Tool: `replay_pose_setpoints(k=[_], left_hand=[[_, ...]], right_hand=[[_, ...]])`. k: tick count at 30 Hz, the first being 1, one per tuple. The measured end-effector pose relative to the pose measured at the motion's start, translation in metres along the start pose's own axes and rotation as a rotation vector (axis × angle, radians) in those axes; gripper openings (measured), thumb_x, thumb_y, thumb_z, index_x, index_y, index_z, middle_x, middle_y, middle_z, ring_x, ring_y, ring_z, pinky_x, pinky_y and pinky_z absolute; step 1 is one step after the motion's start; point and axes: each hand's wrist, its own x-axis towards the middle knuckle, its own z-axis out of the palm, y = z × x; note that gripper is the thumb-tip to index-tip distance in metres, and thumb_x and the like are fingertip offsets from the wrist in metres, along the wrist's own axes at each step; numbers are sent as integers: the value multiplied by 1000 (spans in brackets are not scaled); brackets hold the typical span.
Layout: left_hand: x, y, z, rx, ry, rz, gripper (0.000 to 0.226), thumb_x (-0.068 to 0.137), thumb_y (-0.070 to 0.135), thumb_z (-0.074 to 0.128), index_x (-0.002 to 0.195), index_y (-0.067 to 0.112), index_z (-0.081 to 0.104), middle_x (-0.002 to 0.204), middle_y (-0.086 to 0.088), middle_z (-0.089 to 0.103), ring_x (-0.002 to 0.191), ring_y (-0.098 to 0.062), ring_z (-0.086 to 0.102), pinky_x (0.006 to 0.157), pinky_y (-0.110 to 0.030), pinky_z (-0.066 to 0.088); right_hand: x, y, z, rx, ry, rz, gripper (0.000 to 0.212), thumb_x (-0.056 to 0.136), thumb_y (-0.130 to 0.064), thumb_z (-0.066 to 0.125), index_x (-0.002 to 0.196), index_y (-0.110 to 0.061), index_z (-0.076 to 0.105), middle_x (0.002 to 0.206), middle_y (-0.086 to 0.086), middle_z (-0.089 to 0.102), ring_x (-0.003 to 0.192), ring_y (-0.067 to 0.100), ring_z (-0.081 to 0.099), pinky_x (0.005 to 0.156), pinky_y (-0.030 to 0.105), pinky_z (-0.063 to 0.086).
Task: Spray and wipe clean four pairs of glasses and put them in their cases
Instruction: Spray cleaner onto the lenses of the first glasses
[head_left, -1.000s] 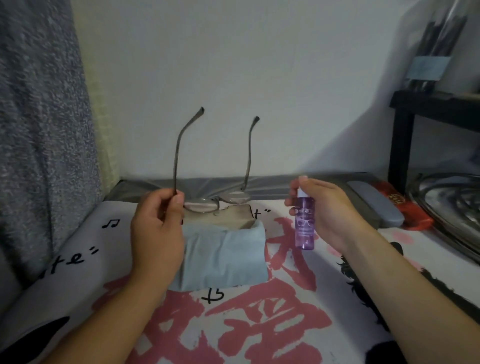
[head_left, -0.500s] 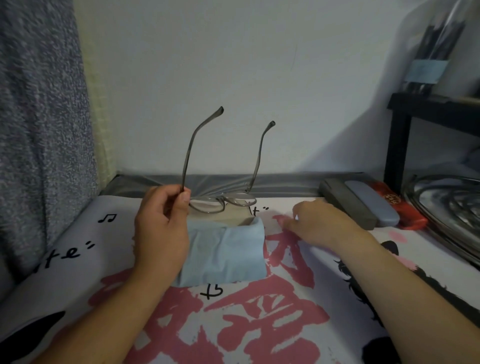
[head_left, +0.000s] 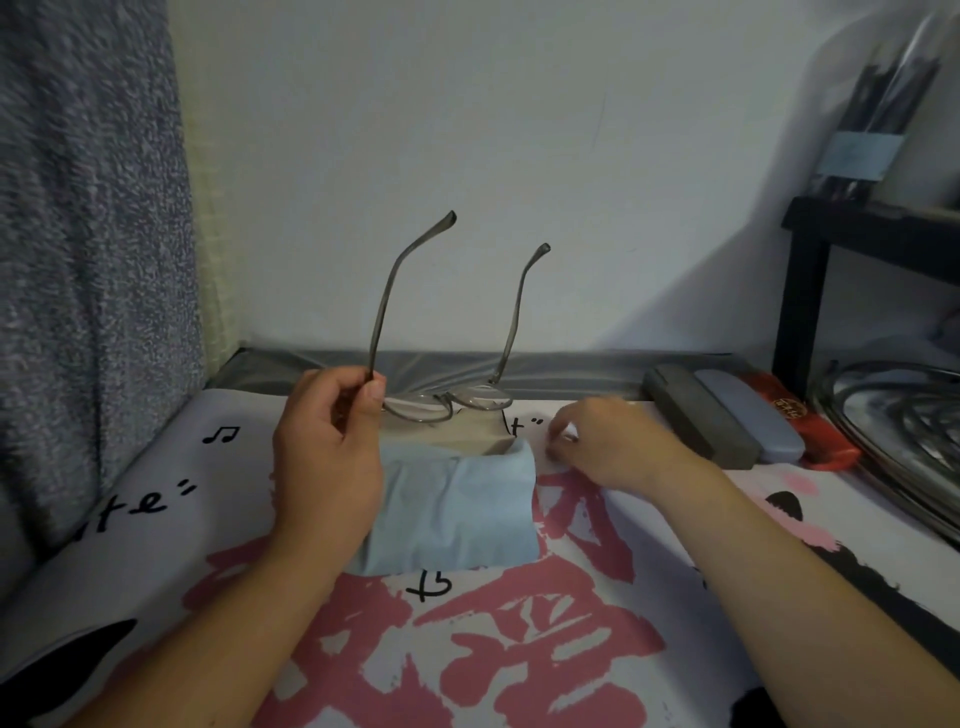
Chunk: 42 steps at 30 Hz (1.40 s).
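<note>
My left hand (head_left: 327, 457) pinches a pair of thin grey-framed glasses (head_left: 447, 402) at the left hinge, lenses down and both temples pointing up, held just above a beige case (head_left: 467, 436). A light blue cloth (head_left: 457, 509) is draped over the front of that case. My right hand (head_left: 608, 447) lies low on the mat just right of the cloth, fingers curled under and close to the cloth's right edge. The purple spray bottle is out of sight; whether it is under this hand I cannot tell.
Three closed cases lie side by side at the back right: dark grey (head_left: 701, 421), pale blue-grey (head_left: 753, 421) and red (head_left: 800, 415). A round metal rack (head_left: 893, 431) and a black shelf leg (head_left: 800, 291) stand at the right. The mat (head_left: 519, 649) is printed white and pink.
My right hand lowered the purple spray bottle to the mat, then slid left toward the cloth; the bottle is no longer visible. The left hand kept the glasses, shifting slightly right.
</note>
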Motion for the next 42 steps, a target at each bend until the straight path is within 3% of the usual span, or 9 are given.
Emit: replay_pose_setpoints(k=[6,9,15,18,23,25,30,36,42], left_hand=[[3,0,-3,-31,18,4,10,91,48,54,90,51,63,97,-2,69,90,-24,68,86,-50,57],[2,-3,-1,-21,0,10,14,97,37,57,92,49,63,97,-3,68,91,-22,68,85,-50,57],[1,-3,0,5,-5,15,27,101,22,58,92,47,62,97,-2,68,90,-22,67,85,-48,57],[3,-4,0,17,7,11,30,101,23,58,91,52,62,98,-1,68,90,-22,67,84,-50,57],[3,-1,2,7,16,9,15,97,38,56,92,51,63,98,-1,67,91,-23,67,84,-52,57],[5,0,0,14,25,5,22,99,30,58,91,50,63,99,-3,67,91,-22,67,84,-46,57],[6,5,-6,32,49,20,20,101,17,57,95,35,62,102,-8,67,82,1,62,71,-7,46],[8,1,-8,12,57,1,21,101,19,59,95,40,62,101,-3,68,93,-13,65,81,-19,49],[7,3,-7,-1,50,21,25,100,13,59,93,37,62,101,-7,66,88,-10,64,76,-9,45]], right_hand=[[11,0,-3,142,261,138,16,96,-30,59,100,-22,73,89,5,71,75,21,65,70,34,56],[16,-1,4,50,186,145,14,93,-33,62,94,-21,70,93,6,71,77,23,62,72,35,55],[10,10,-2,165,57,175,35,89,-39,71,112,-14,66,108,6,69,93,24,64,81,39,56],[-16,9,-29,512,199,131,41,97,-51,56,125,-21,54,105,0,67,88,17,65,71,33,50],[-53,-25,-41,1151,244,-129,18,106,-35,42,101,-19,49,81,3,63,64,19,61,67,35,54],[-53,-37,-26,1201,217,-187,20,105,-31,45,95,-14,47,79,2,65,64,21,61,67,36,52],[-61,-62,-3,1408,254,-279,26,92,-32,52,92,-6,50,78,6,66,70,23,65,72,31,55],[-67,-81,22,1408,196,-393,26,101,-23,45,93,0,54,83,17,66,75,24,66,74,28,53],[-65,-76,23,1462,138,-327,31,103,-32,47,100,-9,67,87,14,64,80,27,62,78,32,52]])
